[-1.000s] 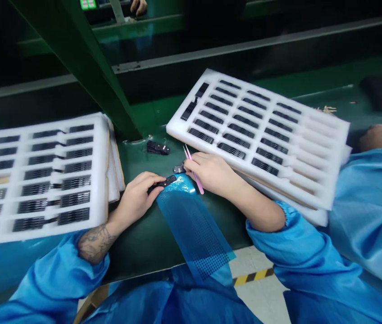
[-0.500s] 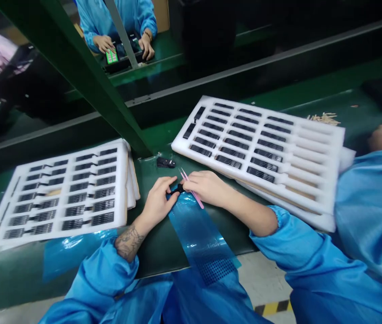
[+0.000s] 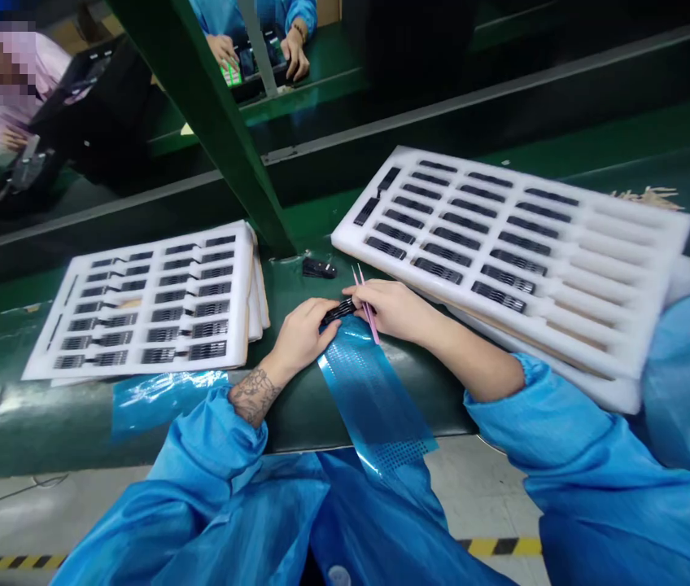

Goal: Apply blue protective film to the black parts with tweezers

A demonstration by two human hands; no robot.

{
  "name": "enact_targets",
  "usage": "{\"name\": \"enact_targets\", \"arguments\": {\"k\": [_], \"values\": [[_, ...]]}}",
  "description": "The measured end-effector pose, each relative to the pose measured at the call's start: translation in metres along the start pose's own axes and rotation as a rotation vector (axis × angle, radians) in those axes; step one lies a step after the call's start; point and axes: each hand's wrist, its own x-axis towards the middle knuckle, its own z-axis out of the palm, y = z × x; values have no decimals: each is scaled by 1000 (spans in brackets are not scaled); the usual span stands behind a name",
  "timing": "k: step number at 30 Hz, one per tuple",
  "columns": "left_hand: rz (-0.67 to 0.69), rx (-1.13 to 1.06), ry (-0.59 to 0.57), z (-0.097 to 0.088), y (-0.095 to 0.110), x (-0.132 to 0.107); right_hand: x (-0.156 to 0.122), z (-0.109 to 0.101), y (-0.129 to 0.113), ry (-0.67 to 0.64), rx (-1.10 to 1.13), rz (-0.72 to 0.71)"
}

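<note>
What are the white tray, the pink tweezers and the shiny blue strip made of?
The white tray looks like soft foam: thick, matte, with cut pockets. The pink tweezers seem to be coated metal, thin and slightly glossy, though plastic is possible. The blue strip looks like thin plastic film: see-through, shiny, with bright glints.

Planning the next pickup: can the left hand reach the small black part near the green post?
Probably yes. The left hand lies close to the black part, with only bare green bench between them. It seems to be pinching a dark strip, though, which may need setting down first.
</note>
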Motion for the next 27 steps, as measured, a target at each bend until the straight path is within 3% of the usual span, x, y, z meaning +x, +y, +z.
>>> {"name": "enact_targets", "arguments": {"k": [11, 15, 19, 20, 22, 25, 27], "values": [[-12, 151, -21, 2, 7, 1, -1, 10, -6, 69, 169, 13], [-23, 200, 23, -11, 21, -5, -3, 1, -8, 139, 128, -57], [-32, 205, 109, -41, 56, -42, -3, -11, -18, 345, 145, -119], [-21, 167, 173, -50, 64, -56, -3, -10, -21, 330, 164, -136], [-20, 118, 294, -72, 69, -84, -3, -4, -25, 163, 170, -172], [-246, 272, 399, -119, 41, -116, -4, 13, -24, -139, 81, -165], [-402, 365, 445, -161, 2, -125, -5, 23, -19, -180, 28, -132]]}}
